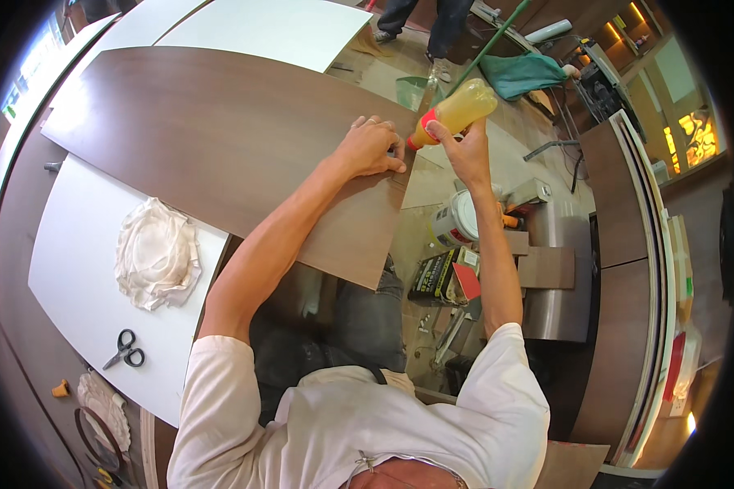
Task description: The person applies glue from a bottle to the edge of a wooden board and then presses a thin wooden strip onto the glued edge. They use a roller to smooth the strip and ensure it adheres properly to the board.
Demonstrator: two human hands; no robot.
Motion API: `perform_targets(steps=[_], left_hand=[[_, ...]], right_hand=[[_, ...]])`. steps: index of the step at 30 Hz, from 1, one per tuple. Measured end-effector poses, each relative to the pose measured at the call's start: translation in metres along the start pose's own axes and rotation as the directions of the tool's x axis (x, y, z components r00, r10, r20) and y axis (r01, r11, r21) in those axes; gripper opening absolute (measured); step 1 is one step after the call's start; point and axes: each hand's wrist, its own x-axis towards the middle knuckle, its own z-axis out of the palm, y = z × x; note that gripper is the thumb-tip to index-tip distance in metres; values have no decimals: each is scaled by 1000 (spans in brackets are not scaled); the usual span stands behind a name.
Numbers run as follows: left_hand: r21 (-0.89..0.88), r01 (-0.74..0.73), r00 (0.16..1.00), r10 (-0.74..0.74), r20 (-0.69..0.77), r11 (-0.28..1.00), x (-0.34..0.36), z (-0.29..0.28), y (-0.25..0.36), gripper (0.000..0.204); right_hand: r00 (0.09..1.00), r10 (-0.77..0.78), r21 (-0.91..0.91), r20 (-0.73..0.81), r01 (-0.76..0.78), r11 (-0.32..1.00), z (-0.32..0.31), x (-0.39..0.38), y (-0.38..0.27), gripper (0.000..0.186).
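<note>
In my right hand (467, 155) is a clear plastic bottle (463, 107) of yellowish liquid with a red label. It tilts downward, its red cap touching or nearly touching the right edge of a large brown panel (220, 122). My left hand (369, 148) rests on the panel close to that edge. Its fingers are curled, and the thumb and a fingertip come together at the corner; whatever they may hold is too small to make out. The panel lies across in front of me, over white boards.
A crumpled white cloth (157, 254) and black-handled scissors (125, 350) lie on a white board (74, 236) at left. Below my right arm stand a white bucket (457, 218) and a black box (434, 277). Another person's legs (440, 28) show at the back; brown panels (615, 187) lean at right.
</note>
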Motion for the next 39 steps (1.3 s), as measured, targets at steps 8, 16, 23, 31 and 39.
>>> perform_targets(steps=[8,16,23,31,39], left_hand=[[-42,11,1000,-12,-9,999,2,3,-3,19],[-7,0,999,0,-50,1000,1,2,-4,18],[-23,-3,999,2,-52,1000,0,6,-4,19],[-26,-13,993,10,-116,1000,-19,8,2,20],[32,129,970,-119,-213,991,-34,11,26,24]], right_hand=[[998,59,-204,27,-52,978,9,15,3,64],[997,0,-159,81,13,987,9,7,-8,62],[994,-73,-104,77,81,991,7,0,-12,61],[996,-35,-165,80,47,985,5,13,-1,66],[997,-4,-151,76,16,988,9,-3,-10,72]])
